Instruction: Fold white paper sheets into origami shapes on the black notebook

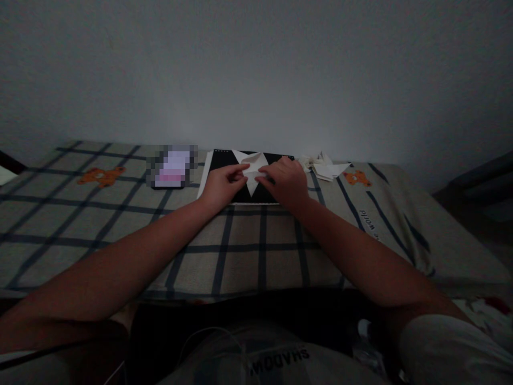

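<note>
White folded paper point(253, 167) is held over a black-covered notebook point(224, 160) by the fingers of the left hand point(220, 187) and right hand point(290, 179).
Its two sides are pinched between thumbs and fingers; a fold appears to be being shaped, and an even grip with careful creasing seems called for. Just beyond the right hand, folded paper pieces point(325, 168) are bunched on the checked, cloth-covered surface point(242, 230). Lower right, an apparent plastic bottle point(367, 350) is shadowed, its contents indistinguishable.
</note>
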The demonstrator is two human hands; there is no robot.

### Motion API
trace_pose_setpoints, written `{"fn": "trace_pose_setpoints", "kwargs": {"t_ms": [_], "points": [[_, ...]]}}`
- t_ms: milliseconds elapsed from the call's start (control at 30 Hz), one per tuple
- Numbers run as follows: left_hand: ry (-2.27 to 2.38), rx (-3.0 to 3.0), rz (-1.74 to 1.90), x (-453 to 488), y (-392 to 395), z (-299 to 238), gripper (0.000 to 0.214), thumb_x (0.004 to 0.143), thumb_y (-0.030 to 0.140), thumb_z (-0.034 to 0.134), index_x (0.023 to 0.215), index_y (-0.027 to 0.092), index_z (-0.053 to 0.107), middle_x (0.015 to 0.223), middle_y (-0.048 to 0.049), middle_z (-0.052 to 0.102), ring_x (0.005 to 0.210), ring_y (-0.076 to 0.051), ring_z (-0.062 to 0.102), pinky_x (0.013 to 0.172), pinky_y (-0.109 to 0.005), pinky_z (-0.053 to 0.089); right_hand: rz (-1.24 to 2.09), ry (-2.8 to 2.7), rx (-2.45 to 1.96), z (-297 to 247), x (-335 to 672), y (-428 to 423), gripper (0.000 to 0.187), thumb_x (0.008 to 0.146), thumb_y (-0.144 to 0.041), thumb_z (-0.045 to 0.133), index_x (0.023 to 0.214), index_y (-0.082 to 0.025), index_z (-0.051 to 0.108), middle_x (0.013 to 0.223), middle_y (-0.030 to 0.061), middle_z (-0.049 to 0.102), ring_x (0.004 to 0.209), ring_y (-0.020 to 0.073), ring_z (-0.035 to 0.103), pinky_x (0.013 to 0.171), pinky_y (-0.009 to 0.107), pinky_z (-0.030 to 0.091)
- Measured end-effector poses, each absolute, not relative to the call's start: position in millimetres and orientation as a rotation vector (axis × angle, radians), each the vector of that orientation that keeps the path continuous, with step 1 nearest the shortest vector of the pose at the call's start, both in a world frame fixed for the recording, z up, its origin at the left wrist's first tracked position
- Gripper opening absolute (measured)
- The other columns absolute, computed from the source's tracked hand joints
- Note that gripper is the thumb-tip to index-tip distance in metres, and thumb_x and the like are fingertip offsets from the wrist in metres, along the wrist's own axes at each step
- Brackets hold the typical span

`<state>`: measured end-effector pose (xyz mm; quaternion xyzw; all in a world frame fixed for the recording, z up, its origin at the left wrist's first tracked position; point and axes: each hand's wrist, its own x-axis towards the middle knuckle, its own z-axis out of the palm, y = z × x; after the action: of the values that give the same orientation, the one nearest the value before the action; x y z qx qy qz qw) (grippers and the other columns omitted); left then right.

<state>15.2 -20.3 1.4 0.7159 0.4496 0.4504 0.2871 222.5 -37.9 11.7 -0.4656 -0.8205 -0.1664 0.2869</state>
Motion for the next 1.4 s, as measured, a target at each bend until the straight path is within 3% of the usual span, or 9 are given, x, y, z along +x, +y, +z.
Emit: {"fn": "trace_pose_setpoints", "kwargs": {"t_ms": [133, 267, 467, 833, 1400], "points": [[1.215, 1.869, 1.232, 16, -21, 4, 0.043, 0.082, 0.025, 0.072, 0.124, 0.014, 0.074, 0.095, -0.0066, 0.077, 0.083, -0.016, 0.069, 0.086, -0.031, 0.056, -0.408, -2.149, -1.283, 8, 222, -36, 0.032, 0.098, -0.041, 0.060, 0.118, -0.018, 0.071, 0.105, 0.0120, 0.074, 0.102, 0.0297, 0.055, 0.082, 0.040, 0.036], [1.231, 1.878, 1.194, 17, -23, 6, 0.045, 0.081, 0.023, 0.073, 0.124, 0.013, 0.073, 0.094, -0.0063, 0.076, 0.080, -0.015, 0.069, 0.085, -0.030, 0.056, -0.356, -2.087, -1.292, 5, 222, -31, 0.021, 0.099, -0.033, 0.057, 0.104, -0.020, 0.074, 0.100, 0.0099, 0.075, 0.097, 0.0279, 0.056, 0.081, 0.039, 0.036], [1.192, 1.871, 1.163, 16, -22, 2, 0.045, 0.081, 0.027, 0.074, 0.124, 0.014, 0.074, 0.092, -0.0060, 0.076, 0.080, -0.015, 0.068, 0.086, -0.032, 0.057, -0.350, -2.076, -1.306, 8, 221, -32, 0.022, 0.099, -0.031, 0.058, 0.086, -0.021, 0.072, 0.089, 0.0082, 0.073, 0.091, 0.0261, 0.056, 0.078, 0.038, 0.035], [1.064, 1.651, 1.218, 18, -17, -2, 0.052, 0.079, 0.019, 0.075, 0.130, 0.010, 0.069, 0.111, -0.0125, 0.078, 0.100, -0.020, 0.074, 0.098, -0.036, 0.057, -0.520, -2.267, -1.124, 13, 219, -41, 0.033, 0.106, -0.034, 0.045, 0.092, -0.023, 0.072, 0.101, 0.0060, 0.074, 0.099, 0.0255, 0.053, 0.081, 0.041, 0.030], [1.048, 1.468, 1.289, 20, -17, -4, 0.053, 0.074, 0.017, 0.074, 0.126, 0.011, 0.071, 0.106, -0.0103, 0.079, 0.095, -0.019, 0.074, 0.095, -0.036, 0.059, -0.543, -2.244, -0.777, 2, 223, -33, 0.019, 0.102, -0.027, 0.057, 0.096, -0.024, 0.074, 0.109, 0.0011, 0.079, 0.103, 0.0223, 0.056, 0.085, 0.040, 0.035]]}}
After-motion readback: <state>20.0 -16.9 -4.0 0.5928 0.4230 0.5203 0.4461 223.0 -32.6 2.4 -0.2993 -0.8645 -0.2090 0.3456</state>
